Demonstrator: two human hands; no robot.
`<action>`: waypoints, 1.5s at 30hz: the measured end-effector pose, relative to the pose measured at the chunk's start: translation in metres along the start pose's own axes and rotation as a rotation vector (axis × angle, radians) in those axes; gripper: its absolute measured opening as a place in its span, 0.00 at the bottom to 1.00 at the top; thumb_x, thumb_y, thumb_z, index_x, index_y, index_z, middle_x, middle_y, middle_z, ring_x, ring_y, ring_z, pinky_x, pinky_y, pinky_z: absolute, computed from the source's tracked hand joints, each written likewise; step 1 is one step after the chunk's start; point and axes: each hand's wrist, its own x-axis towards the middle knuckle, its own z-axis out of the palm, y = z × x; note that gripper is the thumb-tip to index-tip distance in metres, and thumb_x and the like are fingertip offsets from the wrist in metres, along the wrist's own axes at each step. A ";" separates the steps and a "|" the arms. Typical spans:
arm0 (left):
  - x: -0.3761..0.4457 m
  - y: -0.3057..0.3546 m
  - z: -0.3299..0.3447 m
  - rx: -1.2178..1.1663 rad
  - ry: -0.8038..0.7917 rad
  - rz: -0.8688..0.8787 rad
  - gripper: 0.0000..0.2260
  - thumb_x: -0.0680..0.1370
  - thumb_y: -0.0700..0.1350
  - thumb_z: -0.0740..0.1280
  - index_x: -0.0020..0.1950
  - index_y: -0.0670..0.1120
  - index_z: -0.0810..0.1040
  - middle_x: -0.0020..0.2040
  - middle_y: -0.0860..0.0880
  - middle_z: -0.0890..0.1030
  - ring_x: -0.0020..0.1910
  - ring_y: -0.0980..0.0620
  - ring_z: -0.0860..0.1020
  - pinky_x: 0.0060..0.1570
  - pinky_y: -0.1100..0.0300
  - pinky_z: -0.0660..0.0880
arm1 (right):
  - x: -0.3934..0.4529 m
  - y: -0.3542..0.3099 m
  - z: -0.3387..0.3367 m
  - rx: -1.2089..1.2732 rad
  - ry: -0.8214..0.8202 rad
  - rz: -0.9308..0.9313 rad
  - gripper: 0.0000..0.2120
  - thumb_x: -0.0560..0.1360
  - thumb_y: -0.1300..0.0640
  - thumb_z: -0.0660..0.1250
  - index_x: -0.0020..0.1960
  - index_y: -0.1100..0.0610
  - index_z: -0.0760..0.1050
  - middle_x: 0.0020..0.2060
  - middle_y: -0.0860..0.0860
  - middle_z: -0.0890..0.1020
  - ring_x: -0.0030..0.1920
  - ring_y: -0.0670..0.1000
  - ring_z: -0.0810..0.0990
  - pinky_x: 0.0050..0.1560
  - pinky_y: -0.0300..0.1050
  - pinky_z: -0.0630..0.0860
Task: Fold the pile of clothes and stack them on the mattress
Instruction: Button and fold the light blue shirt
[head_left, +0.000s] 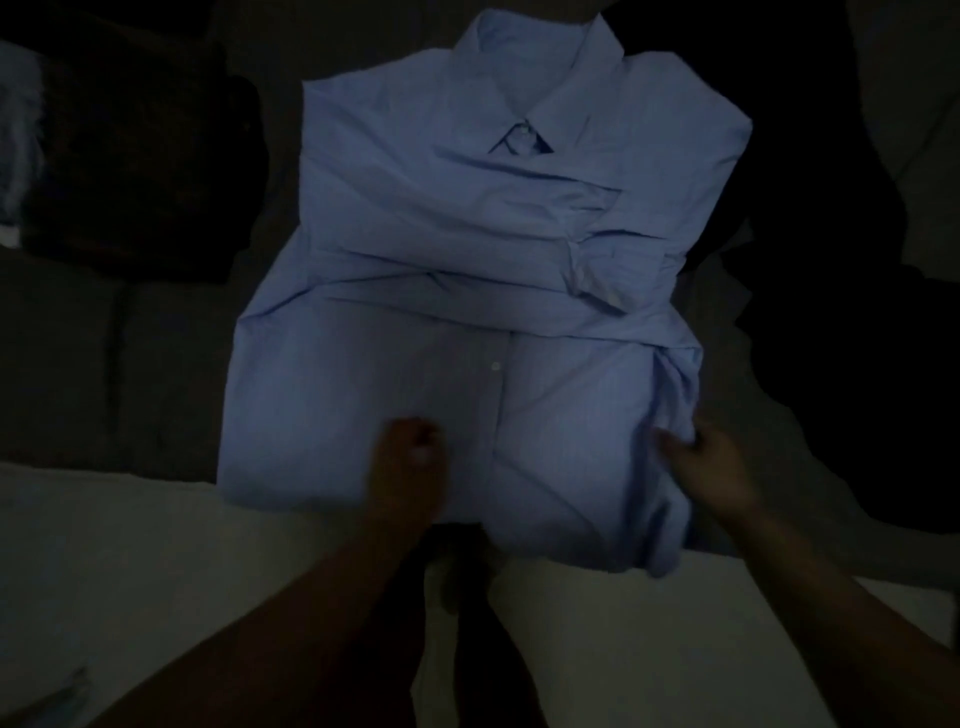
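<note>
Across the middle of the dim room a light blue collared shirt (467, 291) lies front up on a dark grey mattress (104, 364), collar at the far end and hem at the near end. Both sleeves are folded across the chest, one over the other, with the cuffs ending toward the right side. The side panels are turned in, so the shirt forms a rough rectangle, a little wider at the near end. A small white button shows on the placket near the middle.

At the near edge, the left hand (410, 457) rests on the shirt front just left of the placket, fingers curled under at the knuckles; whether it pinches any cloth I cannot tell (the light is poor and the hand is blurred). The right hand (711, 467) sits at the shirt's near right edge, its fingers closed on a bunched fold of the blue fabric there. Both forearms reach in from the near side.

On the far left, well apart from the shirt, a dark folded garment (135, 156) lies on the mattress, with a sliver of pale blue cloth (15, 145) at the very left edge of view. To the right, dark fabric (810, 260) covers much of the mattress from far to near. Along the near side runs a pale, whitish sheet (156, 571), on which the shirt's hem partly rests
</note>
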 end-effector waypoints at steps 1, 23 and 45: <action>0.001 0.047 -0.011 -0.097 -0.162 0.047 0.16 0.71 0.51 0.66 0.54 0.44 0.78 0.49 0.51 0.77 0.45 0.54 0.74 0.48 0.60 0.71 | -0.006 -0.016 0.008 0.054 -0.013 -0.043 0.08 0.79 0.54 0.63 0.50 0.60 0.74 0.40 0.53 0.78 0.39 0.49 0.76 0.34 0.39 0.70; 0.071 0.047 -0.067 0.284 -0.184 -0.227 0.20 0.80 0.48 0.57 0.70 0.42 0.68 0.69 0.43 0.71 0.68 0.46 0.70 0.67 0.59 0.61 | 0.217 -0.186 -0.072 0.407 0.322 0.047 0.63 0.46 0.34 0.79 0.73 0.58 0.62 0.69 0.54 0.71 0.65 0.56 0.73 0.62 0.55 0.73; 0.081 -0.064 -0.176 -0.092 0.124 -0.896 0.19 0.80 0.41 0.61 0.67 0.30 0.68 0.65 0.27 0.69 0.65 0.31 0.68 0.65 0.46 0.62 | 0.149 -0.458 0.185 -0.263 -0.176 -0.700 0.18 0.76 0.54 0.67 0.62 0.62 0.73 0.48 0.53 0.75 0.51 0.49 0.74 0.61 0.45 0.72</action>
